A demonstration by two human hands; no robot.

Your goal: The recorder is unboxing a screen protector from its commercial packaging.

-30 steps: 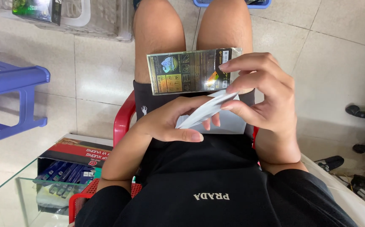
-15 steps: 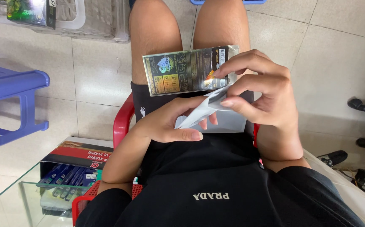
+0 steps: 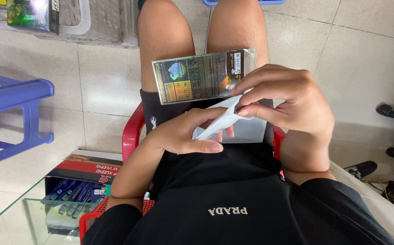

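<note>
In the middle of the frame a person sits on a red plastic chair (image 3: 131, 131) and looks down on their own lap, with the bare knees going to the upper edge of the frame. The right hand (image 3: 288, 102), at the centre right, has its fingers bent close together; the thumb and the first fingers pinch the right end of a flat package (image 3: 201, 77) with a shiny clear cover and a dark printed card inside. This package lies almost level, a little tilted, above the black shorts and in front of the thighs, in the upper middle of the frame. The same hand also touches the upper end of a white envelope (image 3: 219, 124), which is a thin white paper sleeve. The left hand (image 3: 183, 136), at the centre, is half closed: its fingers curl around the lower end of the white envelope and the thumb lies stretched along the underside. The envelope goes slanted between both hands, just under the package and touching it near the right fingertips. In the lower left of the frame there is a glass table (image 3: 11, 213), and under the glass stands an open box of blue pens (image 3: 76, 190) with a red and black lid. At the left edge stands a blue plastic stool (image 3: 13, 97) on the pale floor tiles.
</note>
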